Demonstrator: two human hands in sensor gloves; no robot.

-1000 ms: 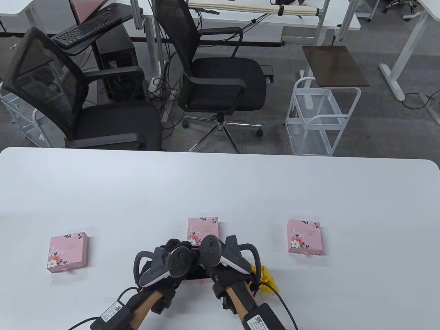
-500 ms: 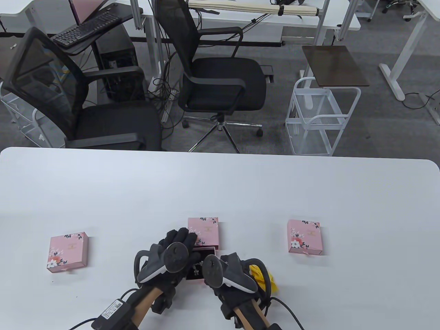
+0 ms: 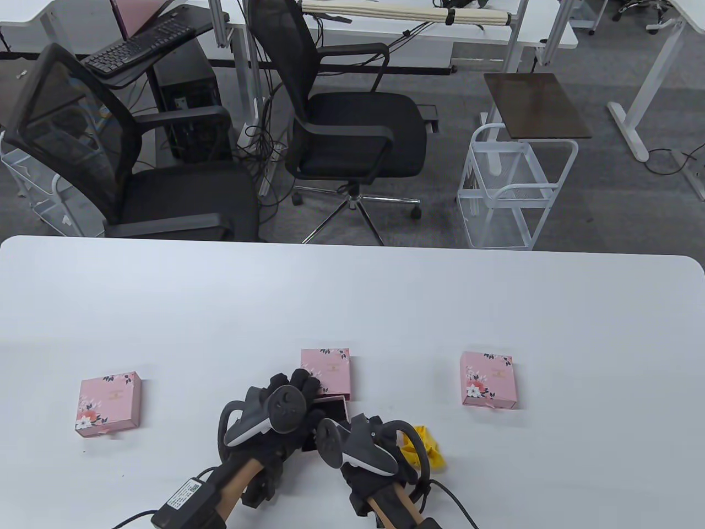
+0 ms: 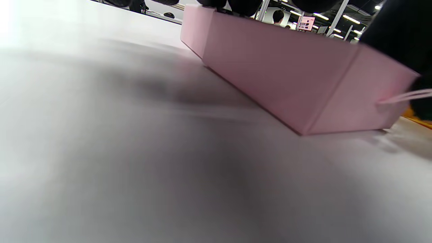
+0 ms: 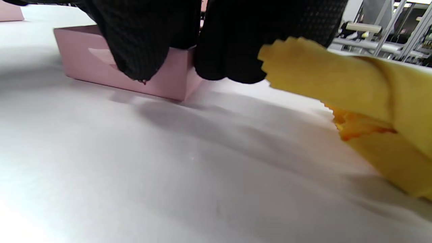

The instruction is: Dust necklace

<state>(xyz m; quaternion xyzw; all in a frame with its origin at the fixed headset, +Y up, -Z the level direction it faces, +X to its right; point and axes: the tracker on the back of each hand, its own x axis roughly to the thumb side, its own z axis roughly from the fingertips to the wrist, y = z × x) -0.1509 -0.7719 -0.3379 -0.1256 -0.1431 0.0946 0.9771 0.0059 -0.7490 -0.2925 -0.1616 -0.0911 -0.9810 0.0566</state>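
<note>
Your right hand [image 3: 361,449] is drawing back from the open pink cardboard drawer box [image 3: 330,410], its grip holding the crumpled yellow cloth [image 3: 427,447]. Your left hand [image 3: 275,419] is steadying the box, fingers resting on top, so wiping is pausing.

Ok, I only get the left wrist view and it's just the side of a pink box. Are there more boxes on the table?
Observer: Yes, three in the table view: the left box, the middle box and the right box.
Operator: What's the yellow bit at my edge?
Observer: A yellow cloth, bunched beside the right hand.
Operator: Is my box open?
Observer: Yes. A black-lined tray sticks out of the middle box toward the person, and the left hand lies over it.
Operator: Can you see the necklace?
Observer: No, the hands cover most of the tray.
</note>
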